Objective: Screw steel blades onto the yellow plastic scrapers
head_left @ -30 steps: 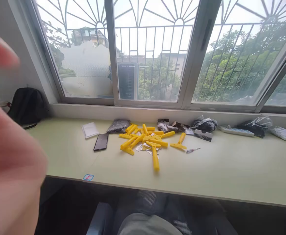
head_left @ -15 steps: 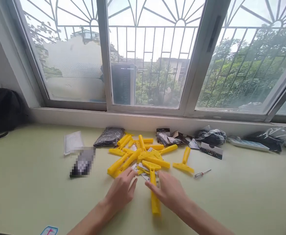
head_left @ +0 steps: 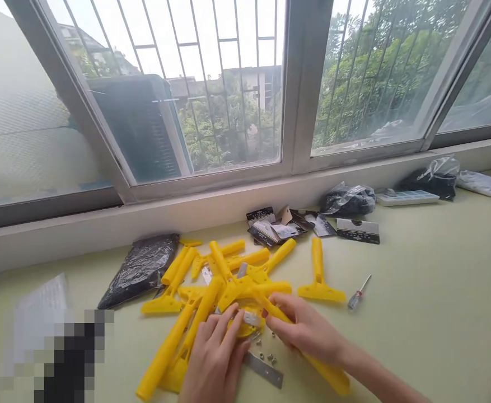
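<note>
1. Fingers of our left hand bend loosely over the near side of the heap; we cannot tell whether they pinch anything. Those of our right hand are clasped round a yellow scraper at the heap's near right edge.
2. Around us on the table, left to right, we see a pale packet, a dark thing blurred into blocks, a black wrapped bundle, printed cards, a lone scraper, a screwdriver and a pale tray.
3. Other yellow scrapers crowd in, crossing one another, to the left of our left hand and beyond it. A metal strip and loose screws lie between our hands.
4. Our left hand sits back upward, fingers aimed away from us and slightly right, thumb toward the strip. Our right forearm slants in from the near right corner, with thumb and fingers pointing left.
5. Our held scraper's long axis runs obliquely from far left to near right, its handle end toward us, just on the near side of our right forearm. We cannot make out its other end among the heap.
</note>
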`<state>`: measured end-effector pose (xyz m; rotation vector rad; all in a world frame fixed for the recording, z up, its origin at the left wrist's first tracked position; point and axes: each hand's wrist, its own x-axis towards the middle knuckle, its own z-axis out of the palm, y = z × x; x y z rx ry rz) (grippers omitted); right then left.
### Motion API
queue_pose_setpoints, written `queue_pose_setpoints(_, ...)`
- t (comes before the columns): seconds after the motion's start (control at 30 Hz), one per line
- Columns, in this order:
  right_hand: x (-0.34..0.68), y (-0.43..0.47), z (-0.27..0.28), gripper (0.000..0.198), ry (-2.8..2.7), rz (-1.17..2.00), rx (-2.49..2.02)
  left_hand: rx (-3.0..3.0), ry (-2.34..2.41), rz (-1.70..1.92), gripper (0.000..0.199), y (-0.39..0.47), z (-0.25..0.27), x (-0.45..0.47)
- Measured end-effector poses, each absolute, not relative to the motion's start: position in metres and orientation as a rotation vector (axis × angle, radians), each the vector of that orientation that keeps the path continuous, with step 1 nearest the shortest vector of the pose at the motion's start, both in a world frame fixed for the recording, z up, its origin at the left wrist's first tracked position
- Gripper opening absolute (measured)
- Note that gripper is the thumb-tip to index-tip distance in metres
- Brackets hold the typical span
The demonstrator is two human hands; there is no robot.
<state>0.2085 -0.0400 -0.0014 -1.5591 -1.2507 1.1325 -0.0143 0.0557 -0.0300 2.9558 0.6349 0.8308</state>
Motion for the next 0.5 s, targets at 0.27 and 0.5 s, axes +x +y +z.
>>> queue_pose_setpoints(0.27, 0.229, -0.036, 0.001, 0.062, -1.109, 1.285, -1.357, 2.88, 0.646, 0.916, 0.022, 0.056, -0.027, -0.011)
queue_pose_setpoints(0.5, 0.235, -0.06, 0.0, 0.051, -1.336, 0.965, -1.528, 2.881, 0.746, 1.056, 0.012, 0.051, -0.023, -0.011)
